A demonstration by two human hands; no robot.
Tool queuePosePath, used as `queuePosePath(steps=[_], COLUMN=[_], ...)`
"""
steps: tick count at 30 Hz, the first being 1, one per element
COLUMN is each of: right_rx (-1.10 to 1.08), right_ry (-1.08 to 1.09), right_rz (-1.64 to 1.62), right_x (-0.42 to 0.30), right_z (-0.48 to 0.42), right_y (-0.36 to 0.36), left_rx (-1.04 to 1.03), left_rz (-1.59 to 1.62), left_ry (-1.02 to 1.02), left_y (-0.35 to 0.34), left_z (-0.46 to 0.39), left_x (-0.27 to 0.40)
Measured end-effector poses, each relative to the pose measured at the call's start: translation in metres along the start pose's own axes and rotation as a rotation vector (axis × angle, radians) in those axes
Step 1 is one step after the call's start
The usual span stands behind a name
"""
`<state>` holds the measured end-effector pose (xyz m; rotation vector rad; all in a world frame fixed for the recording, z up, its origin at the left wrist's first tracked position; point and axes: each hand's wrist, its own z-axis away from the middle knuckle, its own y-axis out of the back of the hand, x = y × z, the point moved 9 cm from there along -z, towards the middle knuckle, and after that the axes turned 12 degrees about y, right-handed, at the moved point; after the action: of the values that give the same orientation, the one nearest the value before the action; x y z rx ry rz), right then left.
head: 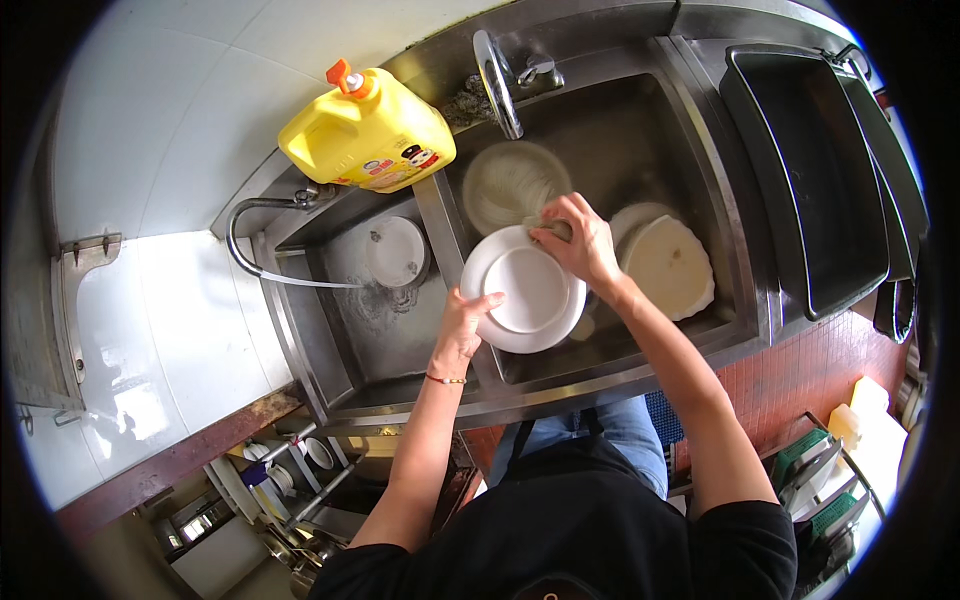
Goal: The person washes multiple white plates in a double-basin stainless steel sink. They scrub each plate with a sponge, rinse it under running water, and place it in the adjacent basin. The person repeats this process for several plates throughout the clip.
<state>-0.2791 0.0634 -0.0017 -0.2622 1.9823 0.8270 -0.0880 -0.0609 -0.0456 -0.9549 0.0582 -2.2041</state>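
Observation:
My left hand (466, 324) grips the lower left rim of a white plate (526, 289), thumb on its face, above the divider between two steel basins. At the plate's upper right rim my right hand (581, 240) pinches a small scrubbing pad (553, 228), partly hidden by the fingers. Behind the plate a round dish (516, 187) lies under water in the right basin (637, 109). A scalloped cream plate (670, 268) rests over another round dish to the right. In the left basin (337, 315), water runs beside a white bowl or dish (396, 251).
A yellow detergent jug (375, 131) stands behind the left basin. The left faucet (259, 202) is running; a second faucet (496, 82) arches over the right basin. Black plastic tubs (810, 180) sit at the right. A steel rim (555, 405) borders the sink's near side.

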Motion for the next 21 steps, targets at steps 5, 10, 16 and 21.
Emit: queuePosePath(steps=[5,10,16,21], right_rx=[0.116,0.152,0.018,-0.041], right_ry=[0.104,0.156,0.217,0.162], right_rz=[0.161,0.214,0.083,0.226], right_x=[-0.046,-0.071,-0.110,-0.103], right_z=[0.031,0.023,0.042,0.053], right_y=[0.005,0.001,-0.029,-0.005], left_rx=[0.026,0.011,-0.030,0.044], left_rz=[0.091,0.038,0.218,0.222], left_ry=[-0.043,-0.146,-0.198,-0.253], left_y=[0.012,-0.018,-0.022,-0.018], left_z=[-0.004,0.011,0.002,0.011], left_x=[-0.014,-0.014,-0.026,-0.013])
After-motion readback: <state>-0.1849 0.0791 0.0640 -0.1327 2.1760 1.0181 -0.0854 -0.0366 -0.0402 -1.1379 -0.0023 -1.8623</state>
